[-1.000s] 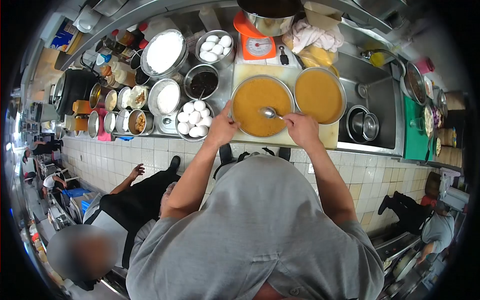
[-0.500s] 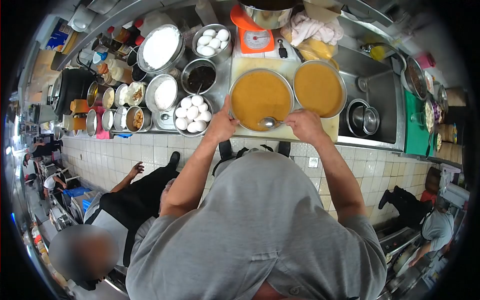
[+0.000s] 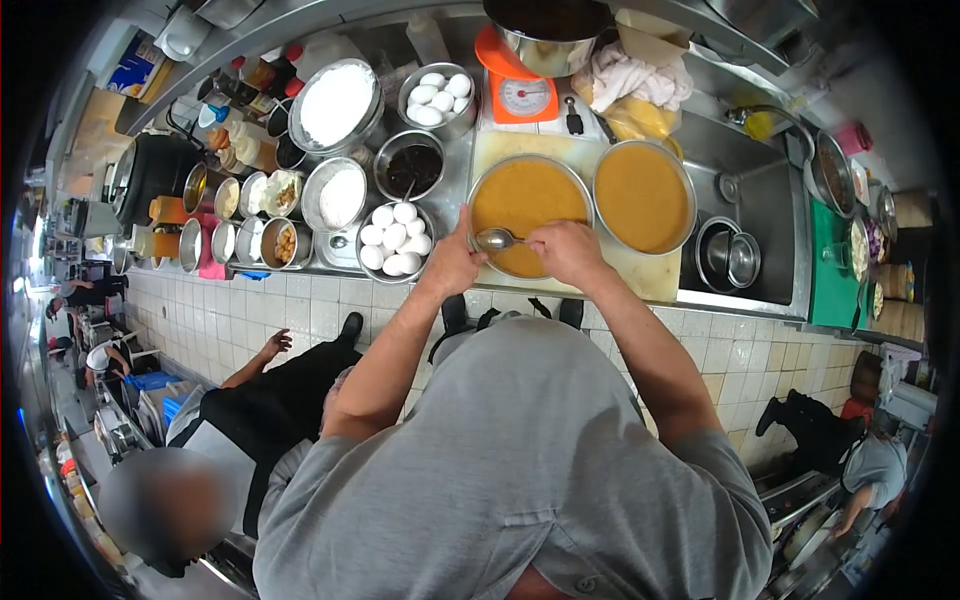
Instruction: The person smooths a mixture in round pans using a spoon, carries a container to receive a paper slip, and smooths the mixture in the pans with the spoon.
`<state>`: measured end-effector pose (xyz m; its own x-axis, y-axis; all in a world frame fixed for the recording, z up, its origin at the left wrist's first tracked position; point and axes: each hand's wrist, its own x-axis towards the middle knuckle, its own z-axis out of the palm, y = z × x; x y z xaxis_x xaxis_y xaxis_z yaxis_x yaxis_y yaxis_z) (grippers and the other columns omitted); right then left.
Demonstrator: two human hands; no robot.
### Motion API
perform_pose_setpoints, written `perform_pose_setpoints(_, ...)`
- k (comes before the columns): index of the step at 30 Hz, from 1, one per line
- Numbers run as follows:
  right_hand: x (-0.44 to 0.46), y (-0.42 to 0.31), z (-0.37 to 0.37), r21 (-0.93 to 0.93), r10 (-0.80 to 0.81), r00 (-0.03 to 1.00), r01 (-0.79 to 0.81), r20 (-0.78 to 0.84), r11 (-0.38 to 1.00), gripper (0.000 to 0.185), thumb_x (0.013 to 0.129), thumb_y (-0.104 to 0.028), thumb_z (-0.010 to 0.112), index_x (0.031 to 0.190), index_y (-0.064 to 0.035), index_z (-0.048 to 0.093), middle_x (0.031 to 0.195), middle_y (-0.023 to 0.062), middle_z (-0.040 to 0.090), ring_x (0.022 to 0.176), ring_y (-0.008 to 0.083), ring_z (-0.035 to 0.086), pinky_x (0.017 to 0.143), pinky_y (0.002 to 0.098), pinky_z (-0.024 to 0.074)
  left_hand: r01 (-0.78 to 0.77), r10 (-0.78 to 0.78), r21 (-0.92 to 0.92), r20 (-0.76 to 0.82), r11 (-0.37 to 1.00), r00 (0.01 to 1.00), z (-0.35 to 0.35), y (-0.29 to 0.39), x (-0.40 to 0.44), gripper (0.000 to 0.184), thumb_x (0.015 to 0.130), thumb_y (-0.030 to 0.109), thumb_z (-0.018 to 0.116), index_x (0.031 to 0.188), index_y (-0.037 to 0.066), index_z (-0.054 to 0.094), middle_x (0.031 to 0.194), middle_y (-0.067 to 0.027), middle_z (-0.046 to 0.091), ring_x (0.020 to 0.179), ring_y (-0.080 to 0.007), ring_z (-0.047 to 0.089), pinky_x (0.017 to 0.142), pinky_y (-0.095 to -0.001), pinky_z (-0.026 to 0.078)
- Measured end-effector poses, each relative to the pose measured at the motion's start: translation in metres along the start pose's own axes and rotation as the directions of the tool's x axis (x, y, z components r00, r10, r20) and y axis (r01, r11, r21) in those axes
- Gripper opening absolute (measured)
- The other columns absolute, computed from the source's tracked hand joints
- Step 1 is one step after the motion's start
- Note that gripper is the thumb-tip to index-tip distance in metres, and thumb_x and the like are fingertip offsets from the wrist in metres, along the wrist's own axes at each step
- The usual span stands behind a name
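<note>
A round metal pan [image 3: 532, 157] with a flat golden-brown layer [image 3: 528, 195] inside sits on a pale cutting board [image 3: 640, 288]. My left hand [image 3: 455, 262] grips its near-left rim, thumb along the outer wall. Between the fingers of my right hand [image 3: 568, 252] is a metal spoon [image 3: 494, 239], its bowl over the layer's left edge, close to my left fingers. Whether the bowl presses on the layer is hard to tell. Just right of this pan stands a second round pan [image 3: 693, 200] with a similar smooth filling [image 3: 640, 195].
Bowls of eggs [image 3: 395, 240], dark liquid [image 3: 412, 168] and white powder [image 3: 338, 102] crowd the left. Behind the board are an orange scale [image 3: 524, 97] and a cloth [image 3: 640, 75]. A sink [image 3: 745, 180] lies right. A co-worker [image 3: 270, 410] is close at my left.
My right hand has moved the spoon leftward across the pan, to the rim beside my left hand. My left hand stays at the pan's rim. The view has shifted slightly.
</note>
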<state>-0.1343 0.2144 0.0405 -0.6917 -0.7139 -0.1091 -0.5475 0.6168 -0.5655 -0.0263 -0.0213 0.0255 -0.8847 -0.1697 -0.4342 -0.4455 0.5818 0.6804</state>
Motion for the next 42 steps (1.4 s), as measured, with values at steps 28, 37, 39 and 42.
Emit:
perform_pose_setpoints(28, 0.083, 0.029, -0.055, -0.172, 0.183, 0.983, -0.185, -0.028, 0.968, 0.023, 0.097, -0.023, 0.066, 0.111, -0.0209, 0.084, 0.113, 0.0084, 0.082, 0.108, 0.0329, 0.076, 0.095, 0.0489, 0.0591, -0.001, -0.033, 0.219, 0.149, 0.976, 0.988, -0.035, 0.026, 0.018, 0.101, 0.098, 0.008, 0.070, 0.174, -0.001, 0.004, 0.126, -0.0369, 0.071, 0.120, -0.0484, 0.070, 0.110, -0.0494, 0.054)
perform_pose_setpoints(37, 0.056, 0.060, -0.068, -0.064, 0.289, 0.951, -0.296, -0.107, 0.953, 0.023, 0.096, -0.024, 0.069, 0.111, -0.0158, 0.083, 0.105, 0.0145, 0.081, 0.098, 0.0363, 0.077, 0.087, 0.0482, 0.0599, -0.097, 0.078, 0.209, 0.096, 0.973, 0.992, -0.025, 0.000, 0.028, 0.107, 0.093, 0.004, 0.069, 0.175, 0.000, 0.001, 0.081, -0.0175, 0.079, 0.080, -0.0302, 0.079, 0.083, -0.0401, 0.061)
perform_pose_setpoints(39, 0.042, 0.064, -0.065, -0.035, 0.309, 0.941, -0.317, -0.140, 0.948, 0.022, 0.096, -0.023, 0.069, 0.110, -0.0154, 0.083, 0.105, 0.0146, 0.081, 0.097, 0.0365, 0.077, 0.087, 0.0476, 0.0601, -0.053, 0.038, 0.148, 0.103, 0.988, 0.994, -0.030, 0.013, 0.021, 0.106, 0.092, 0.004, 0.069, 0.175, 0.000, 0.004, 0.081, -0.0177, 0.079, 0.078, -0.0299, 0.079, 0.082, -0.0397, 0.061)
perform_pose_setpoints(42, 0.014, 0.069, -0.054, 0.060, 0.320, 0.924, -0.315, -0.209, 0.947, 0.021, 0.097, -0.023, 0.068, 0.108, -0.0162, 0.084, 0.104, 0.0133, 0.081, 0.097, 0.0368, 0.077, 0.087, 0.0490, 0.0601, -0.031, 0.024, 0.115, 0.068, 0.993, 0.997, -0.036, 0.026, 0.014, 0.098, 0.093, 0.005, 0.071, 0.174, -0.001, 0.015, 0.090, -0.0235, 0.079, 0.085, -0.0353, 0.079, 0.087, -0.0418, 0.061)
